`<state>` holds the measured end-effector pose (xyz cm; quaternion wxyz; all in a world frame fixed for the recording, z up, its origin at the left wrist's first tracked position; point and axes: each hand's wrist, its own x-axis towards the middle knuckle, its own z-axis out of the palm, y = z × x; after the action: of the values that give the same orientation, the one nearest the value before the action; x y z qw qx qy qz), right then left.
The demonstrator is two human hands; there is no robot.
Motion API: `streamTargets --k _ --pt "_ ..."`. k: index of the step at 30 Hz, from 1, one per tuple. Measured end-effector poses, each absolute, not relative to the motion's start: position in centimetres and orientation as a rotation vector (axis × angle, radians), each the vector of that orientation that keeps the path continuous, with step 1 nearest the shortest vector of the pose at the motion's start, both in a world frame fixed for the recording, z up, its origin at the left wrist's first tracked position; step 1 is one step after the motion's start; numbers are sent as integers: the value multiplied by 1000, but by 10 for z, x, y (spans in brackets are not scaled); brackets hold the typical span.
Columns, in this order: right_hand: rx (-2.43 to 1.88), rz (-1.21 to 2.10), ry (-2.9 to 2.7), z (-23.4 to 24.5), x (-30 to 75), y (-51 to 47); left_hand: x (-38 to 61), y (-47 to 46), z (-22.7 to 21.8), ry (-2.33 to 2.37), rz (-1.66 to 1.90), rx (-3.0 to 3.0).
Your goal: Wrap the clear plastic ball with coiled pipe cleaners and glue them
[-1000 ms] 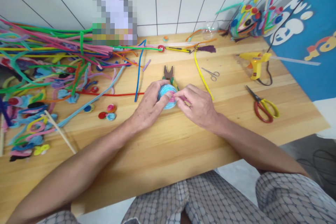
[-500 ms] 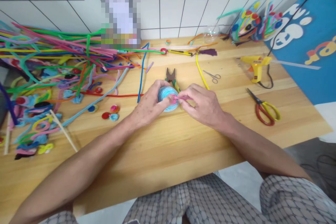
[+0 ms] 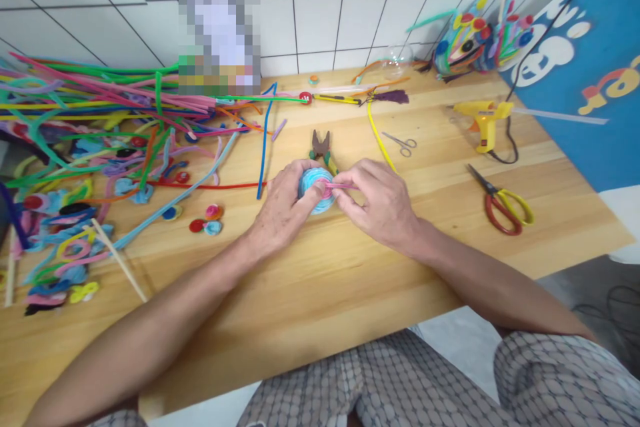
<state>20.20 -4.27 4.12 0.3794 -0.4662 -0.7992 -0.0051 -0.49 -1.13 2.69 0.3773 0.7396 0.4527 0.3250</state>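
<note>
A light-blue coil of pipe cleaner (image 3: pixel 311 181), round with a pink centre, is gripped in my left hand (image 3: pixel 287 203). The left thumb presses on it beside the pink part. My right hand (image 3: pixel 377 200) pinches a pink pipe cleaner (image 3: pixel 341 185) that runs out from that centre, thumb and forefinger closed on it. Just beyond the coil lie pliers (image 3: pixel 321 145) with green and yellow handles, jaws pointing away from me. My left palm and fingers hide the coil's left and lower side.
Loose pipe cleaners (image 3: pixel 125 90) heap up on the left, with small coiled pieces (image 3: pixel 213 212) nearer. On the right lie red-and-yellow scissors (image 3: pixel 503 210), small metal scissors (image 3: pixel 401 143) and a yellow glue gun (image 3: pixel 486 123). Decorated figures (image 3: pixel 463 47) stand by the tiled wall (image 3: pixel 320 20).
The whole view has shifted slightly, so the table things sit a little further left. Both hands keep their holds on the coil and the pink pipe cleaner.
</note>
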Motion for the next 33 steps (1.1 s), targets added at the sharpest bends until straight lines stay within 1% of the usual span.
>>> streamTargets --k 2,3,4,6,9,12,16,21,28,30,33 --pt "-1167 -197 -2032 48 202 -48 -4 -10 26 1143 860 1870" --pt "-1155 -227 -2036 52 202 -51 -4 -9 24 1139 883 1858" --pt "-1158 -196 -2055 54 202 -55 -3 -9 22 1138 907 1848" --pt "-1233 -9 -2128 55 200 -60 -3 -9 16 1128 959 1836" --pt "-1472 263 -2188 44 196 -59 -2 -10 9 1113 1029 1839" --pt "-1610 327 -2099 30 195 -49 -1 -12 5 1130 1074 1844" --pt "-1476 406 -2039 19 202 -35 2 -10 3 1176 1110 1745" --pt "-1274 533 -2019 22 219 -21 2 -1 1 1169 1065 1644" --pt "-1181 1136 -1669 38 215 0 -3 4 6 1114 1035 1845" --pt "-1179 1159 -1613 40 211 3 -4 4 7 1099 1035 1870" --pt "-1210 1048 -1586 37 207 2 -4 4 7 1094 1034 1864"
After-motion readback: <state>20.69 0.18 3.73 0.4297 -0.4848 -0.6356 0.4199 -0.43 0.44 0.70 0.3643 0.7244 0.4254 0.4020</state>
